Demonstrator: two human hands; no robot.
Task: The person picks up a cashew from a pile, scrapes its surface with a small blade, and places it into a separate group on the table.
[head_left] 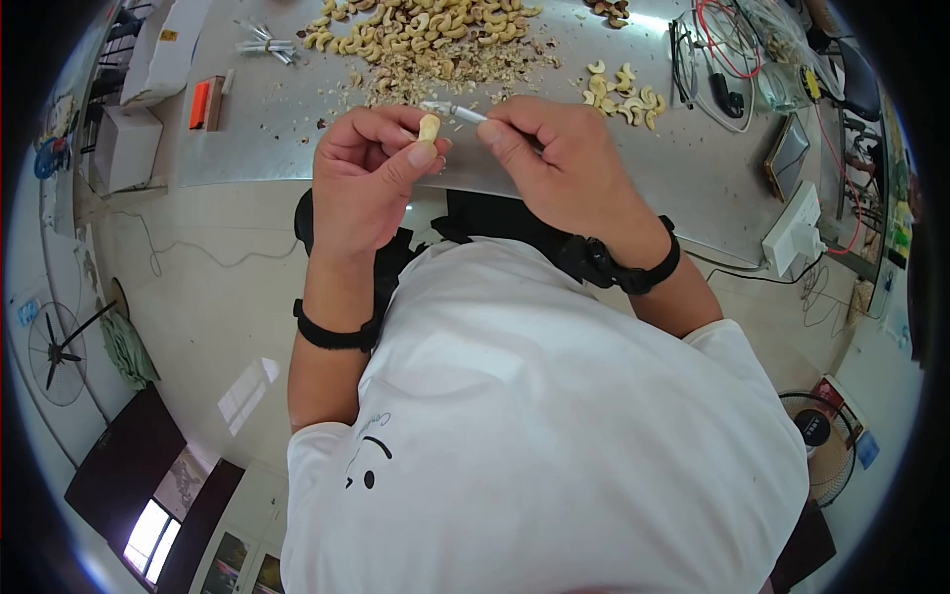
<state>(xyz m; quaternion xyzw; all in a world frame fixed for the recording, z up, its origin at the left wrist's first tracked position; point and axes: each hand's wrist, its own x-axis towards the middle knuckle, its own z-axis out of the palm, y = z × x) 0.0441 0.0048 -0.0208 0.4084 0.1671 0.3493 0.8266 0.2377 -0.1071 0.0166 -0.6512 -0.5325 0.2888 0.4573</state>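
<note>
Pinched between the thumb and fingers of my left hand (368,173) is a pale cashew nut (428,129). My right hand (562,148) is closed around a slim craft knife (467,114) with a silvery handle. Its tip points left, close to the top of the nut; whether it touches cannot be made out. Beyond both hands lies a large pile of cashews (426,28), with crumbs and skin flakes (426,77) along its near side. Right of the pile, several cleaner, pale cashews (623,96) form a small group.
The metal table (257,153) carries an orange-and-brown box (205,103) and a bundle of thin white sticks (267,45) on the left. Dark nuts (610,12) lie at the back. On the right are tangled cables (717,74), a phone (787,156) and a power strip (794,228).
</note>
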